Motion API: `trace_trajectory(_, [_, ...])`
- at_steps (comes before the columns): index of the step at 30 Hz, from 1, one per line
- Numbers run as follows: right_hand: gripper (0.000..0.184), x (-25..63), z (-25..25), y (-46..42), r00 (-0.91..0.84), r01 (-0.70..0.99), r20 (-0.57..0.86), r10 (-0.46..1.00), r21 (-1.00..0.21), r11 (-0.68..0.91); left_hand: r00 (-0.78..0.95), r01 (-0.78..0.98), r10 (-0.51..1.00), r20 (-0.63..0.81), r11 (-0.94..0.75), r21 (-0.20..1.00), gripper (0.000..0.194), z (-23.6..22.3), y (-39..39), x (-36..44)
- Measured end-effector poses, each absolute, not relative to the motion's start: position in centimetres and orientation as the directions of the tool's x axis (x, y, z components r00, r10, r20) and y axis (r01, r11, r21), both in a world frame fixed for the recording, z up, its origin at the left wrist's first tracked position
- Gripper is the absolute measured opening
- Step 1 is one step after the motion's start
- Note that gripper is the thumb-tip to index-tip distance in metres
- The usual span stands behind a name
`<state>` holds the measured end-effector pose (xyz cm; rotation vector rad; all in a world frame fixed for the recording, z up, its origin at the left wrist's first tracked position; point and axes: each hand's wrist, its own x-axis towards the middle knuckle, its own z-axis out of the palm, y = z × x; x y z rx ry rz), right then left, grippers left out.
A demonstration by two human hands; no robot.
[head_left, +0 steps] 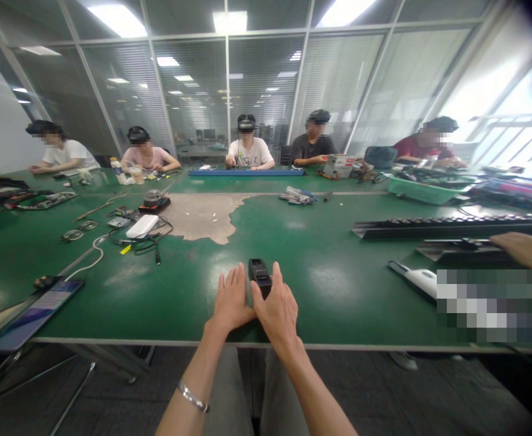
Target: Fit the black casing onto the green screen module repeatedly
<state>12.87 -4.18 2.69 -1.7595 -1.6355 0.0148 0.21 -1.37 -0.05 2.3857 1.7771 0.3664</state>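
Observation:
On the green table in front of me is a small black box-shaped device (pixel 260 274) with small marks or buttons on its upper face. To the left of it, my left hand (pixel 233 298) rests open, fingers stretched forward and thumb pointing toward the other hand. My right hand (pixel 278 307) sits over the near right side of the device, thumb and fingers extended apart. The device's near end is partly hidden by that hand, and I cannot tell how firmly the hand touches it.
Left lie a white power-bank-like box (pixel 142 226), cables and a flat screen panel (pixel 43 315). On the right are black rails (pixel 447 228), a green basket (pixel 429 191), a white handheld tool (pixel 417 280) and another person's hand (pixel 524 249). Several people sit opposite.

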Motion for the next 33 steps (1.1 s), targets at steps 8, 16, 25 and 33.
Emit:
trace_trajectory(8, [0.073,15.0,4.9,-3.3,0.303,0.752,0.556,0.774,-0.639,0.165,0.297,0.926,0.950,0.101,-0.312,0.214,0.106,0.5,-1.5,0.2])
trace_trajectory(16, [0.072,18.7,1.6,-3.2,0.337,0.789,0.498,0.799,-0.612,0.049,0.296,0.919,0.949,0.112,-0.314,0.236,0.098,0.8,-1.8,0.1])
trace_trajectory(25, [0.076,18.7,0.0,-3.3,0.312,0.813,0.439,0.843,-0.582,0.002,0.294,0.920,0.949,0.114,-0.313,0.237,0.091,1.0,-1.8,0.0])
trace_trajectory(33, [0.088,18.9,-1.1,-2.9,0.276,0.837,0.526,0.804,-0.543,0.068,0.284,0.921,0.954,0.098,-0.300,0.250,0.094,1.3,-2.0,0.1])
